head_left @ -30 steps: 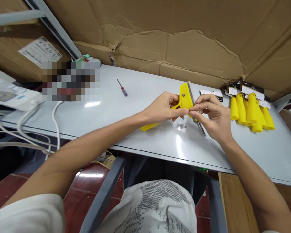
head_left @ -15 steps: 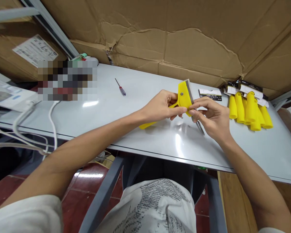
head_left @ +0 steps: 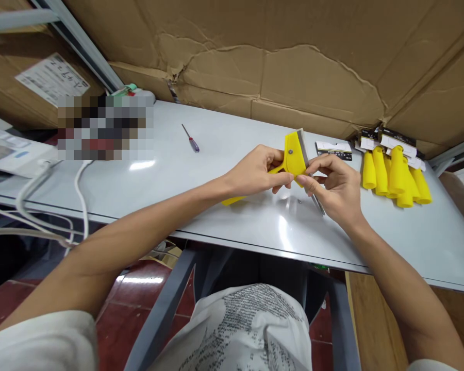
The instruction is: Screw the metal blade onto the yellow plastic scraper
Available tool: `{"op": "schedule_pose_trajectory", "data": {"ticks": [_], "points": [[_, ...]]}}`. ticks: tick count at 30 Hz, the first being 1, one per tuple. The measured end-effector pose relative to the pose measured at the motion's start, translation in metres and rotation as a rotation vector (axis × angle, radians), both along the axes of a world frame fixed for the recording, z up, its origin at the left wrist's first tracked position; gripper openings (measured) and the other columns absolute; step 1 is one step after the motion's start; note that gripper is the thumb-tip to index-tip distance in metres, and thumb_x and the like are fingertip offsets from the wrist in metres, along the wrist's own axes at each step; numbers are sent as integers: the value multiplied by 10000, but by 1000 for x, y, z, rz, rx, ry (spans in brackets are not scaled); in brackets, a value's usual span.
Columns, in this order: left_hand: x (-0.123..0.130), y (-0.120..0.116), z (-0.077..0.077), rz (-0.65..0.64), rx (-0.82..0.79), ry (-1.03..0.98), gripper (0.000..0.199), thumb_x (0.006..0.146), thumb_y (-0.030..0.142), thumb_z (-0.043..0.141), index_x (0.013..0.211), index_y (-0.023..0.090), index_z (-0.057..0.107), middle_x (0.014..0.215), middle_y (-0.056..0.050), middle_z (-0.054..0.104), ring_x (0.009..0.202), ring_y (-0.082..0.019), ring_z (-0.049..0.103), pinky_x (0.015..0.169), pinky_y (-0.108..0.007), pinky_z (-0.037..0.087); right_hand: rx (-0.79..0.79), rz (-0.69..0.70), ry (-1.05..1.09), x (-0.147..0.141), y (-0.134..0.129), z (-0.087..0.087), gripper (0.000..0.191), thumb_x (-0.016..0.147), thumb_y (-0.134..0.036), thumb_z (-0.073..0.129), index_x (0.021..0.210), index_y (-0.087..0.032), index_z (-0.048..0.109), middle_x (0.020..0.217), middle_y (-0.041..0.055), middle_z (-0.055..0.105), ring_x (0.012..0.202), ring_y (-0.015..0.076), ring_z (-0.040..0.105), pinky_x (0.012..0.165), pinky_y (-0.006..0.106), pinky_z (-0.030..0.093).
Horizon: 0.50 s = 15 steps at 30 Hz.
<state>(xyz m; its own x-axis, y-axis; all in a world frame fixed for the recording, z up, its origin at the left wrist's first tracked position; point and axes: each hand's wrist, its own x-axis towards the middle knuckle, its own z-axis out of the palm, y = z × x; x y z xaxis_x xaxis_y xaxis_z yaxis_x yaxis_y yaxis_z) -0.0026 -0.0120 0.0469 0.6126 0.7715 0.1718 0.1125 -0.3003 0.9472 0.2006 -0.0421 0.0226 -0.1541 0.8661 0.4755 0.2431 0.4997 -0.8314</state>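
Right hand (head_left: 338,190) shifted slightly left since the earlier frame; thumb and fingers pinch the near right edge of yellow scraper (head_left: 295,157). Left hand (head_left: 253,172) clamped round its neck, above white table (head_left: 232,134). Screwdriver (head_left: 193,144) lies far left; yellow handles (head_left: 396,172), right.

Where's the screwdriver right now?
In the head view, the screwdriver lies on the table, left of centre, up and left of the left hand, nearer the cardboard backing.
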Motion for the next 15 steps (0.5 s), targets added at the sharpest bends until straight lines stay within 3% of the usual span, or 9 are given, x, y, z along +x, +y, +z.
{"op": "schedule_pose_trajectory", "data": {"ticks": [6,10,13,15], "points": [[3,1,-5,57,96,-7,271,780,356,762,900,117,719,805,-18,708,658,-52,591,597,-160,458,-14,45,17,0,0,2,236,794,-389,798,833,-223,635,868,12,587,733,133,583,487,233,531],[1,5,-10,63,140,-1,330,756,417,795,899,127,727,772,-5,705,606,-38,563,566,-155,435,17,33,-40,1,0,3,154,854,-338,731,841,-224,628,887,14,591,760,133,595,535,241,528],[-1,7,-10,97,136,11,341,764,444,789,880,128,729,711,-5,693,545,-41,549,515,-165,417,18,36,-61,11,6,5,144,893,-355,674,951,-245,603,927,18,614,779,144,627,521,237,509],[-1,7,-8,124,116,22,334,770,441,784,861,125,725,681,-8,685,521,-49,546,493,-175,412,42,-75,-187,21,14,5,207,930,-389,612,1082,-259,559,928,21,653,749,154,640,532,254,486]]}}
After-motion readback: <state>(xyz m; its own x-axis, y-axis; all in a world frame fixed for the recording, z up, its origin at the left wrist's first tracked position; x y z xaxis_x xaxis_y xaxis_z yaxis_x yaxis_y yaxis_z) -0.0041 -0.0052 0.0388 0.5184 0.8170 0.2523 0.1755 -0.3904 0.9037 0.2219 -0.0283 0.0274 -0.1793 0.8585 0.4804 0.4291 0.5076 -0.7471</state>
